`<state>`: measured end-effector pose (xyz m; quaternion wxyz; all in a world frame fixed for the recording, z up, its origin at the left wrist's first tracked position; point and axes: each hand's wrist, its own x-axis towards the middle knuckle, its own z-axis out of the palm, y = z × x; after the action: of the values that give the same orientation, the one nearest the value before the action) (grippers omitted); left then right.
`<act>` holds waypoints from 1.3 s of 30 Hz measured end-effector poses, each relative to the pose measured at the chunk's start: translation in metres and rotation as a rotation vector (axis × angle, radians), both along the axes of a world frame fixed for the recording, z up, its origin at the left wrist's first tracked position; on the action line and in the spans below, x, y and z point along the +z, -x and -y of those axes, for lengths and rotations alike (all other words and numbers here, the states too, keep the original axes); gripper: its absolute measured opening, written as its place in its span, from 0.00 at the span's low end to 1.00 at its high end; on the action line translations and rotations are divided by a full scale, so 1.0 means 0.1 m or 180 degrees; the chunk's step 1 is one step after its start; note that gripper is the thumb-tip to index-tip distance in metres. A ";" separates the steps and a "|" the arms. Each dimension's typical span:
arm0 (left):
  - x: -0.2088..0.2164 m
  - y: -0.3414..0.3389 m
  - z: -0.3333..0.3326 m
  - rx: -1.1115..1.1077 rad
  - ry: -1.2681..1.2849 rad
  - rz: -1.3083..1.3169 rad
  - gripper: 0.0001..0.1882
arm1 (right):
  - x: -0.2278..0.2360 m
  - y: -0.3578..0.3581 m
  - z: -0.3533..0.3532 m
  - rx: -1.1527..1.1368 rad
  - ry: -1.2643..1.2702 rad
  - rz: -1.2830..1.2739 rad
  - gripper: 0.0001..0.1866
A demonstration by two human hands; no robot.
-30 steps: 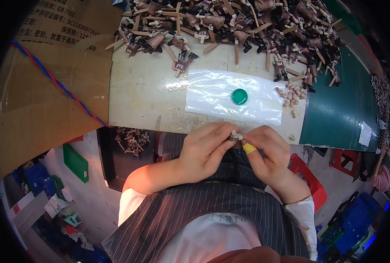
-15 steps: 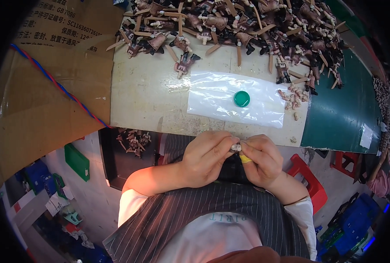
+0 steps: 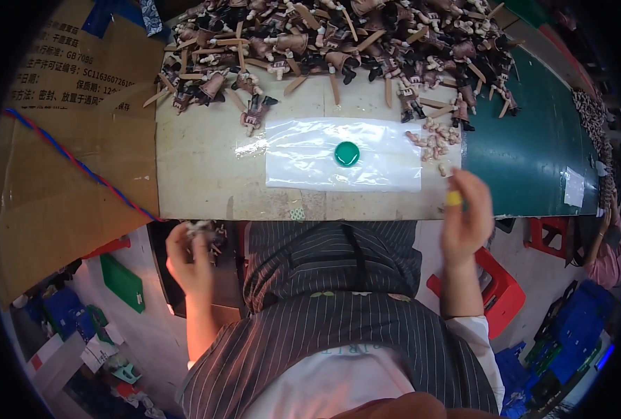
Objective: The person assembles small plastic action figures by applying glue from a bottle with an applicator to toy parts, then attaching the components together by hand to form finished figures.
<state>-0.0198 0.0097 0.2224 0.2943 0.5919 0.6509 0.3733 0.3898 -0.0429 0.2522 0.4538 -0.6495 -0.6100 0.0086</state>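
Note:
Over the dark tray [image 3: 159,269] at the lower left, my left hand [image 3: 190,262] has its fingers round a small figurine [image 3: 203,228]. That figurine is blurred and partly hidden by the fingers, with pale parts showing on top. My right hand [image 3: 469,220] is at the table's front edge, its fingers slightly apart and nothing visible between them. Yellow tape [image 3: 454,198] wraps one of its fingers. Just beyond its fingertips lies a little heap of small pale pieces [image 3: 432,142]. A round green cap [image 3: 346,154] rests on a clear plastic bag [image 3: 300,164] in the middle.
A large pile of brown figurines [image 3: 293,43] with flat wooden-coloured sticks covers the table's far side. Cardboard [image 3: 80,157] crossed by a twisted red and blue cord [image 3: 80,166] stands left. A red stool [image 3: 499,290] is below at right. Another person's arm [image 3: 603,234] shows far right.
My hands have parted from where they met at the table's front edge. The left went left to the tray with the figurine; the right moved right toward the pale pieces. The view has shifted slightly.

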 end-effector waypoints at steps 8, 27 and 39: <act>-1.03 1.27 0.01 0.0276 -0.0420 -0.1963 0.12 | -0.04 -0.19 -0.05 -0.0307 0.1080 -0.0229 0.12; 0.35 -1.30 -1.52 -0.2533 -0.1257 -0.1784 0.24 | -0.26 -0.10 -0.07 -0.0831 0.0661 -0.0383 0.12; 0.25 -1.12 -1.33 -0.2410 -0.1719 -0.1787 0.25 | -0.18 0.13 -0.16 -0.0270 0.0931 -0.0488 0.11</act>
<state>0.0919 0.1432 0.2475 0.0605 0.9165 0.3268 0.2228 0.3763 -0.0266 0.2344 0.3995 -0.7312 -0.5380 0.1277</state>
